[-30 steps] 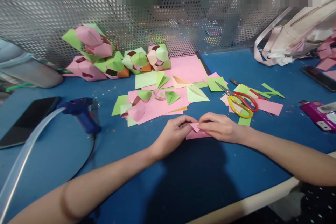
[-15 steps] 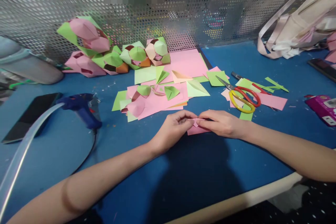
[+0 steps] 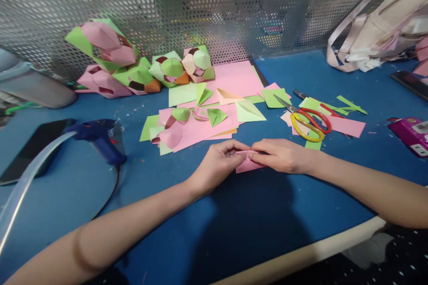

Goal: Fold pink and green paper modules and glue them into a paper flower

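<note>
Between my two hands is a small piece of pink paper [image 3: 249,165], low over the blue table. My left hand [image 3: 222,162] pinches its left part between thumb and fingers. From the other side my right hand [image 3: 282,155] grips the top edge, its thumb close to the left thumb. The upper part of the paper is mostly hidden under the fingers. Just beyond the hands lies a pile of pink sheets [image 3: 214,129] with folded green pieces on it. Scissors [image 3: 306,120] with red and yellow handles rest on paper scraps beyond my right hand.
At the back left stand several folded paper shapes [image 3: 135,73] against a perforated metal screen [image 3: 227,13]. A blue glue gun [image 3: 103,140] with its cord, a dark phone [image 3: 35,147] and a grey bottle [image 3: 31,82] are on the left. On the right are a purple case [image 3: 409,136] and a pale bag [image 3: 388,22].
The view has shifted slightly. Both hands keep their pinch on the pink paper, and the small light flap between the thumbs looks flatter now.
</note>
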Motion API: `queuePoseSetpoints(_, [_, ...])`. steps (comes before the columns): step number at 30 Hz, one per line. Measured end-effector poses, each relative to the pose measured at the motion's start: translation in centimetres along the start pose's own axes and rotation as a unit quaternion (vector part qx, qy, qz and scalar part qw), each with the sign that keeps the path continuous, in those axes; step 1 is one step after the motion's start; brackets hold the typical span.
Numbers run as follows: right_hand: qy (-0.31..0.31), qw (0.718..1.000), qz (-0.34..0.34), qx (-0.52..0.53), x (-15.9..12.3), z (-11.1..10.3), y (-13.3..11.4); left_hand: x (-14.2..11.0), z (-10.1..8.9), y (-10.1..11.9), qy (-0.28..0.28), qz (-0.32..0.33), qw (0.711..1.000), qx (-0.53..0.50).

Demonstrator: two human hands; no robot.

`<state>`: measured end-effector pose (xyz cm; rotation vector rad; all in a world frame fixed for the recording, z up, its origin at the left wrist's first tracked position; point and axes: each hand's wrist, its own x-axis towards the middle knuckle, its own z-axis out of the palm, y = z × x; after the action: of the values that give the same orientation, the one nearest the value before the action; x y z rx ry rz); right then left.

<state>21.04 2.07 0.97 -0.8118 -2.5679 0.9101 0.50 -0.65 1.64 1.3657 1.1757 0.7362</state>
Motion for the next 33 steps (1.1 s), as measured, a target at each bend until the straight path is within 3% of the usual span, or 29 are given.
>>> queuePoseSetpoints(10, [-0.015,1.000,-0.016,-0.013,-0.07,-0.46,-0.59,-0.17,0.14,0.07,0.014,-0.010,1.000,-0.006])
queuePoseSetpoints(20, [0.003,0.993,-0.062,-0.100,-0.14,-0.43,-0.35,-0.28,-0.78,-0.10,-0.030,0.027,0.999,0.026])
queuePoseSetpoints(33, [-0.008,0.997,-0.024,-0.066,-0.34,-0.37,-0.86,-0.41,-0.44,-0.06,-0.021,0.010,1.000,0.009])
